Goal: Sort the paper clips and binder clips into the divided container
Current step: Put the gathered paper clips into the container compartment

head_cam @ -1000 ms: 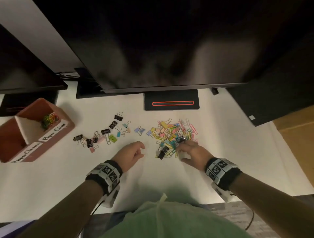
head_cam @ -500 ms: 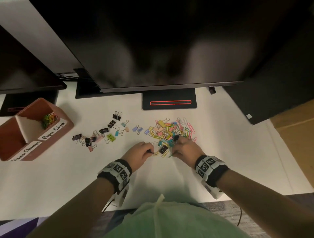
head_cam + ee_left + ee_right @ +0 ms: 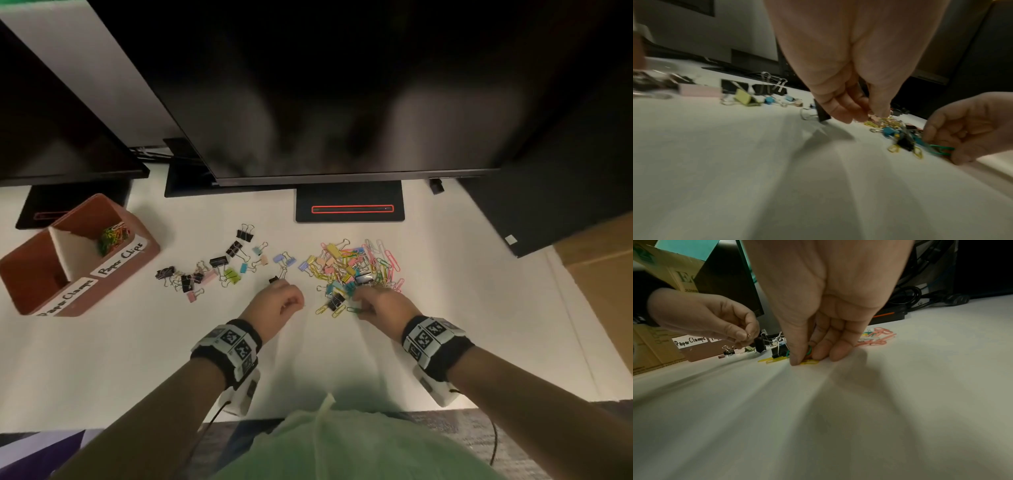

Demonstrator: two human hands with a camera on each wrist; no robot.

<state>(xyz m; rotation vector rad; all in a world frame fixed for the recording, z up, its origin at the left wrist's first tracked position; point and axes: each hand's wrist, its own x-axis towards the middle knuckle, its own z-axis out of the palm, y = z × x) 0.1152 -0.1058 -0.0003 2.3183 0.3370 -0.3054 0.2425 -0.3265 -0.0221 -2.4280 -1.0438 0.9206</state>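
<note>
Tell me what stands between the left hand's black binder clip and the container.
Only loose binder clips on the table lie between the black binder clip, pinched by the left hand, and the container; lifted, nothing visible blocks it.

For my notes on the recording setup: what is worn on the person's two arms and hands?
Both forearms are bare, no sleeves or gloves. The left wrist band and right wrist band are black with white square-code marker tiles. A white camera unit hangs under each, with a thin dark cable.

Divided container [image 3: 137,233] left of clips [image 3: 352,267]
</note>
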